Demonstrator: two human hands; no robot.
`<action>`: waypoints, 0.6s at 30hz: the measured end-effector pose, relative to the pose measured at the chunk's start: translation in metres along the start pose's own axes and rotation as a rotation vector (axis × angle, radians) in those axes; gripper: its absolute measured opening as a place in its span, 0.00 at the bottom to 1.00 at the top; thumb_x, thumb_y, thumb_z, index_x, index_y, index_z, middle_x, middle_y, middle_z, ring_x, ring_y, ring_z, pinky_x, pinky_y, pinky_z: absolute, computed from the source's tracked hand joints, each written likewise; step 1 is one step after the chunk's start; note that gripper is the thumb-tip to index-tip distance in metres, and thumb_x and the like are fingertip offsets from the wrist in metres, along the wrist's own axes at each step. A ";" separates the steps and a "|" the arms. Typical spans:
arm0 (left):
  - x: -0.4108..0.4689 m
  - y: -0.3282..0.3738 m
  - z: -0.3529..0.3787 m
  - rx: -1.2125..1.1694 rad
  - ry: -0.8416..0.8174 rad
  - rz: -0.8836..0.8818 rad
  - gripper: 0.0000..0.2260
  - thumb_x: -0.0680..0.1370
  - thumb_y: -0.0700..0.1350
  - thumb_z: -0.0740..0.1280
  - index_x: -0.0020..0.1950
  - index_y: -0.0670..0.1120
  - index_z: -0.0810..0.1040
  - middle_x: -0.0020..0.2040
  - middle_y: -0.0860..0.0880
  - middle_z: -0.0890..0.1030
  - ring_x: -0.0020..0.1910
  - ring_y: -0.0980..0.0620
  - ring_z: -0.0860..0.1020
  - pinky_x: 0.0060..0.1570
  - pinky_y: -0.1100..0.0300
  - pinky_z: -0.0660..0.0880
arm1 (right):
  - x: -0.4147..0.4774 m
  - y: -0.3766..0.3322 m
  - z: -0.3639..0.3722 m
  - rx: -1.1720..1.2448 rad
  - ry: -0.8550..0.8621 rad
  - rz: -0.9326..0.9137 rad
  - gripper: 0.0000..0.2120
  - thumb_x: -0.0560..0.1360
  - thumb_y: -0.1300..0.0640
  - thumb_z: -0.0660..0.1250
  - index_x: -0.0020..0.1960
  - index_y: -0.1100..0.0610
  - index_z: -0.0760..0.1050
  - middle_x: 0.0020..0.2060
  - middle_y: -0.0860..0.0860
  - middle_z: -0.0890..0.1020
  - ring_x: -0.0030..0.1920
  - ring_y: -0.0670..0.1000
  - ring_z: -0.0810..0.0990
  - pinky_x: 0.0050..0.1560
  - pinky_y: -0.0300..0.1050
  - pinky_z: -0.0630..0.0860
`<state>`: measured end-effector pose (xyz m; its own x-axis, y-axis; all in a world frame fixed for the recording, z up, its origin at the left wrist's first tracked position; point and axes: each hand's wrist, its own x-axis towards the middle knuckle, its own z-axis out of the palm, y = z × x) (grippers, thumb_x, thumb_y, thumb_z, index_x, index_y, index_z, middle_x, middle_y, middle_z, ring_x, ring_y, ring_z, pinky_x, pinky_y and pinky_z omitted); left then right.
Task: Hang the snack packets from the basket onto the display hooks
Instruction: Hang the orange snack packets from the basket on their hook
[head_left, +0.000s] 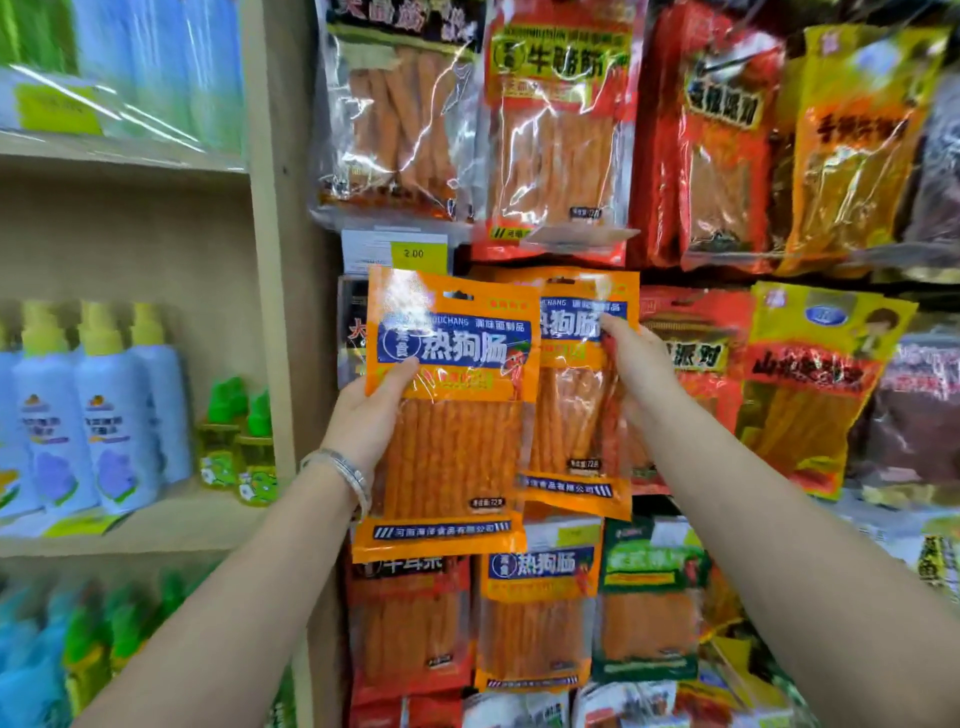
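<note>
My left hand (371, 410) grips an orange snack packet (452, 415) by its left edge, thumb on the front, holding it upright before the display. Its hang hole at the top is free. My right hand (631, 364) holds a second orange packet (571, 415) of the same kind at its right edge; that packet hangs just behind and to the right of the first. The hook itself is hidden behind the packets. No basket is in view.
Rows of hanging snack packets fill the wall: red and yellow ones (810, 384) to the right, more orange ones (535, 613) below, clear ones (400, 114) above. A yellow price tag (418, 254) sits above. A wooden shelf post (270, 260) and spray bottles (104, 410) stand left.
</note>
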<state>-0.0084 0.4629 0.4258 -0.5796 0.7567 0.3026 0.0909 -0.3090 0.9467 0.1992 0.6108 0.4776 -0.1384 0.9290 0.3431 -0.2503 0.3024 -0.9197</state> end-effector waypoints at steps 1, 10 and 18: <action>0.002 -0.001 0.001 0.002 -0.013 -0.008 0.12 0.69 0.63 0.68 0.42 0.57 0.83 0.41 0.52 0.85 0.40 0.51 0.84 0.47 0.48 0.78 | 0.002 0.002 -0.001 -0.007 -0.008 0.010 0.06 0.76 0.51 0.64 0.47 0.53 0.77 0.41 0.49 0.84 0.41 0.48 0.82 0.42 0.42 0.75; 0.000 -0.006 0.026 0.010 -0.079 -0.048 0.14 0.73 0.61 0.66 0.49 0.52 0.81 0.45 0.50 0.85 0.48 0.46 0.82 0.57 0.42 0.74 | -0.006 0.023 -0.014 -0.215 0.246 -0.332 0.17 0.73 0.52 0.71 0.56 0.52 0.66 0.53 0.51 0.75 0.52 0.49 0.75 0.54 0.42 0.73; -0.015 0.002 0.063 0.076 -0.183 -0.019 0.35 0.61 0.71 0.66 0.60 0.51 0.78 0.58 0.49 0.81 0.58 0.45 0.77 0.63 0.43 0.69 | -0.018 0.015 -0.014 -0.231 0.014 -0.364 0.14 0.73 0.39 0.66 0.46 0.50 0.77 0.44 0.46 0.79 0.43 0.42 0.77 0.42 0.35 0.71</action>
<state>0.0516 0.4871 0.4305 -0.4258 0.8559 0.2934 0.1462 -0.2549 0.9559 0.2117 0.6015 0.4550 -0.0674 0.7554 0.6518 -0.0594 0.6491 -0.7584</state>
